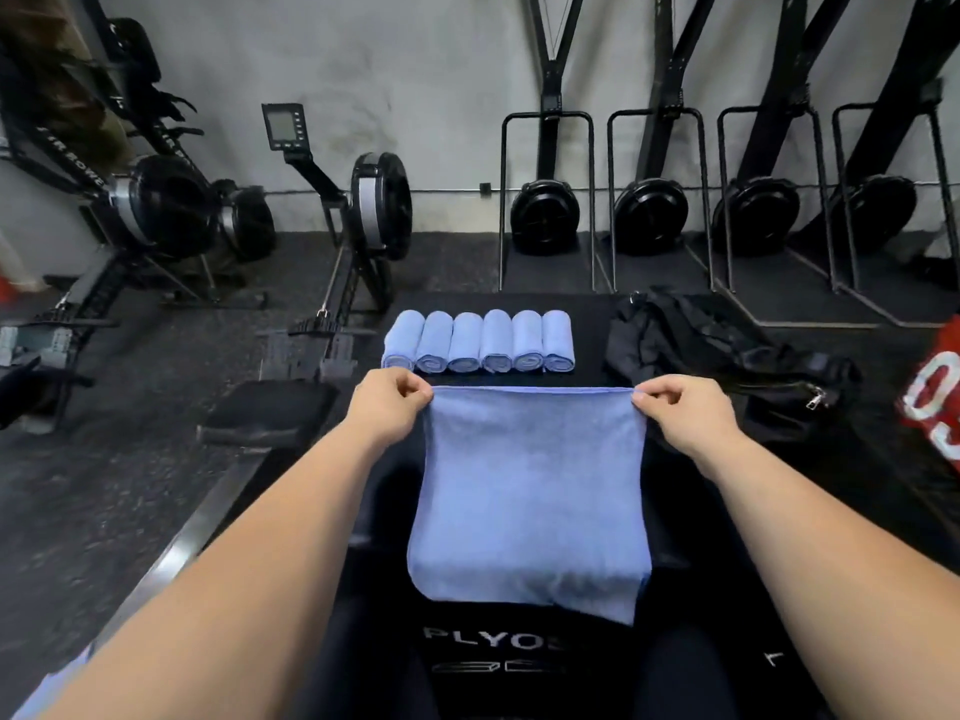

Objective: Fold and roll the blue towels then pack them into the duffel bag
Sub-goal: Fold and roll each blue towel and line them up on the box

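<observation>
A blue towel (pixel 530 491) hangs in front of me over a black plyo box (pixel 519 646), stretched by its top edge. My left hand (pixel 387 402) pinches the top left corner and my right hand (pixel 680 407) pinches the top right corner. The towel's lower edge drapes onto the box top. Beyond it, several rolled blue towels (pixel 480 341) lie side by side in a row on the black surface. A black duffel bag (pixel 722 350) lies crumpled to the right of the rolls, with a zipper pull showing on its near side.
Rowing machines (pixel 358 226) stand on the dark gym floor at left and behind. More black machines in metal frames (pixel 649 210) line the back wall. A red and white item (pixel 935 392) sits at the right edge. A bit of blue cloth (pixel 57 683) shows bottom left.
</observation>
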